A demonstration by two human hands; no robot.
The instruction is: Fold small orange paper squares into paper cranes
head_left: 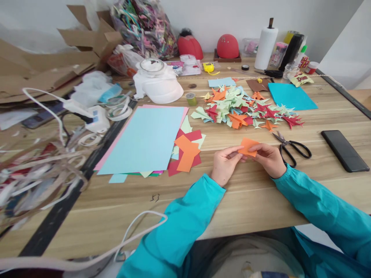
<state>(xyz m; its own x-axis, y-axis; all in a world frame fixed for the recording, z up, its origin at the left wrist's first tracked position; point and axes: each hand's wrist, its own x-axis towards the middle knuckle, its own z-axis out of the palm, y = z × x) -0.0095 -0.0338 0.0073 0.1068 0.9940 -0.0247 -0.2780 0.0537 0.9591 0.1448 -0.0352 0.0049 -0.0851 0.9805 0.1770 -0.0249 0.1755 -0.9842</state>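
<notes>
Between my two hands is a small piece of orange paper (248, 146), held just above the table's wood surface. My left hand (225, 164) pinches its left edge, and my right hand (270, 157) grips its right side with thumb and fingers. Just beyond lies a heap of small folded paper shapes (228, 106) in green, orange, red and blue. Black-handled scissors (290, 146) rest open close to my right hand. Left of my hands, orange paper pieces (188, 152) overlap red and green ones, beside a stack topped by a light blue sheet (145, 139).
A black phone (344, 150) lies at the right, and a teal sheet (292, 96) behind the heap. Cables and tape rolls (118, 110) crowd the left side. Along the wall stand a cardboard box (87, 38), a red dome (228, 46) and a white bottle (266, 48).
</notes>
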